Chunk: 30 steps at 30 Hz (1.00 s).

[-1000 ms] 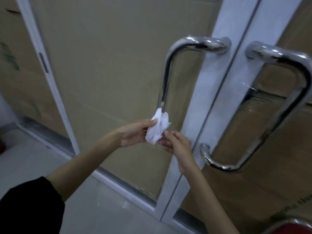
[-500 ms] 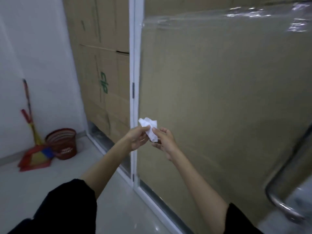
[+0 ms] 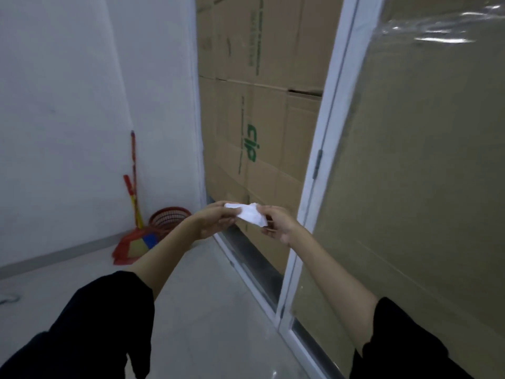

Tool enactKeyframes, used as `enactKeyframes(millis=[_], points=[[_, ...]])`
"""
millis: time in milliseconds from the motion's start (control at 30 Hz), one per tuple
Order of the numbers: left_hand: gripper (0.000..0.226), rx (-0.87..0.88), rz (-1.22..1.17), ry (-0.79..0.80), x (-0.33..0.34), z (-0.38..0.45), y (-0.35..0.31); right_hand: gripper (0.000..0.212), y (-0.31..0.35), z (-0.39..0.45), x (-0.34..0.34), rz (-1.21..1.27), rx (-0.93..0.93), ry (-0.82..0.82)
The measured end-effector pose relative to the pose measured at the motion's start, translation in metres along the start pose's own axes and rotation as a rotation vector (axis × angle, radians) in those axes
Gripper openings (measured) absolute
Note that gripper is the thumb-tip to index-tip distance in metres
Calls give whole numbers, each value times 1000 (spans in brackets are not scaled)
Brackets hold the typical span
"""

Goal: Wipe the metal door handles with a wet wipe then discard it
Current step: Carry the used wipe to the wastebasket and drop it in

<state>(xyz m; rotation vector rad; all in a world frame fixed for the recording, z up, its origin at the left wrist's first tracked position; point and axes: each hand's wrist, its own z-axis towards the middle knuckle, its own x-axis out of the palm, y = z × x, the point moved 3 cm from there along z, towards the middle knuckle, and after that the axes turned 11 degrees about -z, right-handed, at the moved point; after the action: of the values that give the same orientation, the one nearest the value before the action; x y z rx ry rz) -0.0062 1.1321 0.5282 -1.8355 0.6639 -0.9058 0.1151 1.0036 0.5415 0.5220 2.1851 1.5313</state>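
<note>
Pale glossy floor tiles and a plain white wall meet in a corner, with a white-framed glass door on the right showing stacked brown cardboard boxes behind it. At mid-frame, a small crumpled white wet wipe is held in the air between both hands, bunched and creased, its lower corner hanging toward the right. The left hand pinches the wipe's left end with thumb and fingertips curled in on it; the right hand grips the right end, its fingers bent round the wipe's edge. Both forearms are bare, and black sleeves cover the upper arms. Beyond the left wrist, a round red plastic mesh basket stands on the floor in the corner against the wall. Just beside it, a broom with a red and yellow handle leans on the wall, its multicoloured head resting on the tiles.
</note>
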Motion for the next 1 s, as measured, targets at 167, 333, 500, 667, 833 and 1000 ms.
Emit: enactKeyframes(millis=[167, 333, 500, 667, 833, 1000], points=[[19, 15, -101, -52, -68, 35, -26, 18, 24, 80, 59, 222, -3, 174], [18, 111, -248, -163, -132, 87, -58, 12, 55, 172, 107, 334, -35, 267], [26, 175, -472, -318, -195, 145, -123, 19, 100, 273, 138, 304, -18, 305], [25, 218, -442, -390, -245, 194, -170, 25, 145, 359, 173, 308, 39, 337], [13, 266, -244, -492, -312, 242, -196, 19, 173, 436, 218, 336, 109, 400], [11, 268, -236, -546, -394, 302, -216, 26, 189, 519, 269, 193, 31, 438]])
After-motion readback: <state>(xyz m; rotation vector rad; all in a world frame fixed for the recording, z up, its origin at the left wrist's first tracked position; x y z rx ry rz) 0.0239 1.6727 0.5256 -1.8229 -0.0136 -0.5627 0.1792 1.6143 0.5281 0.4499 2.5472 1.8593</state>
